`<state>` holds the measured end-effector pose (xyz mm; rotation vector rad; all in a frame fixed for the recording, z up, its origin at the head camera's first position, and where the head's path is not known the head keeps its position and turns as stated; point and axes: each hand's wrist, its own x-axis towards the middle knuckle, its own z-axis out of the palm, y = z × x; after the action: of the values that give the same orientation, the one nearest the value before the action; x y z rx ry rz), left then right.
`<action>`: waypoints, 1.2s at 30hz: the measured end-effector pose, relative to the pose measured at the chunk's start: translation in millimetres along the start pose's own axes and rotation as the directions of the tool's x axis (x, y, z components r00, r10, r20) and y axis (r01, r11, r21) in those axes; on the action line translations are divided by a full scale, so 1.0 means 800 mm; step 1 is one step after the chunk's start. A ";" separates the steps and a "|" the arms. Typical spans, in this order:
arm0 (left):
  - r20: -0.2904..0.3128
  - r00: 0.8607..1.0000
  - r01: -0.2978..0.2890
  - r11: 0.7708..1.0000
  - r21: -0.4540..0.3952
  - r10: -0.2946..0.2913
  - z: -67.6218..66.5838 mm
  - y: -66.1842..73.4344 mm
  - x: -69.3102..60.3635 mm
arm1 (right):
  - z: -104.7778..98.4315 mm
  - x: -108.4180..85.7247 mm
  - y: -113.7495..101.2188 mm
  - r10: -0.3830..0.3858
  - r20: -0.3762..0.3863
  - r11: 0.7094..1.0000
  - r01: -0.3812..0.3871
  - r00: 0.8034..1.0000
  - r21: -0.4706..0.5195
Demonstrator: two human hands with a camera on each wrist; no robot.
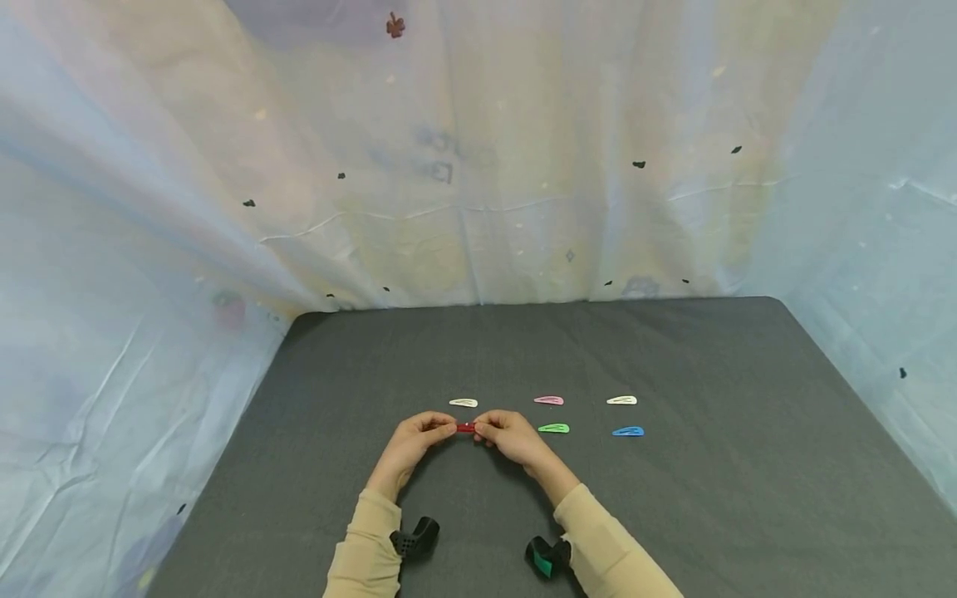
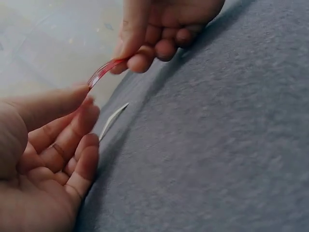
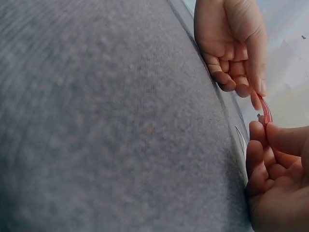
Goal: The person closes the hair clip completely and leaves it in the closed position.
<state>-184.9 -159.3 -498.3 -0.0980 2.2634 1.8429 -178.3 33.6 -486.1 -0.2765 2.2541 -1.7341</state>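
A red snap hair clip [image 1: 466, 428] is held between both hands, just above the dark cloth. My left hand [image 1: 415, 443] pinches its left end between thumb and fingers, and my right hand [image 1: 515, 438] pinches the other end. In the left wrist view the red clip [image 2: 102, 74] looks bowed, its ends covered by fingertips. The right wrist view shows the same clip [image 3: 266, 110] between the two thumbs. Right behind the hands lies a cream hair clip [image 1: 463, 403]. Beside my right hand rests a green hair clip [image 1: 554, 428].
Farther right on the dark table [image 1: 718, 498] lie a pink clip [image 1: 549, 400], another cream clip [image 1: 622, 400] and a blue clip [image 1: 628, 432]. A pale patterned curtain [image 1: 508, 149] hangs along the back and sides. Black wrist devices [image 1: 415, 539] sit at both forearms.
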 end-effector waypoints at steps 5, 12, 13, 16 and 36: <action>0.015 0.999 -0.041 0.998 -0.042 0.042 0.003 -0.001 -0.003 | 0.000 0.001 0.001 -0.006 -0.008 1.000 0.006 1.000 0.023; 0.018 0.998 -0.059 0.995 -0.085 0.060 0.003 -0.006 -0.003 | 0.004 0.007 0.002 0.028 -0.027 0.994 -0.024 0.999 0.108; 0.013 0.998 -0.066 0.994 -0.082 0.067 0.003 -0.006 -0.004 | 0.004 0.007 0.002 0.026 -0.031 0.994 -0.022 0.999 0.109; -0.015 0.997 -0.081 0.995 -0.060 0.081 0.003 -0.007 -0.005 | 0.005 0.007 0.001 0.037 -0.048 0.994 -0.032 0.998 0.101; -0.092 0.948 -0.232 0.860 0.454 0.304 -0.007 0.002 0.002 | 0.021 0.014 -0.003 -0.047 -0.146 0.967 0.009 0.988 -0.254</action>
<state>-187.6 -164.1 -496.5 0.1596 2.8763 1.4232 -183.1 14.2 -488.6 -0.2368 2.5970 -1.5258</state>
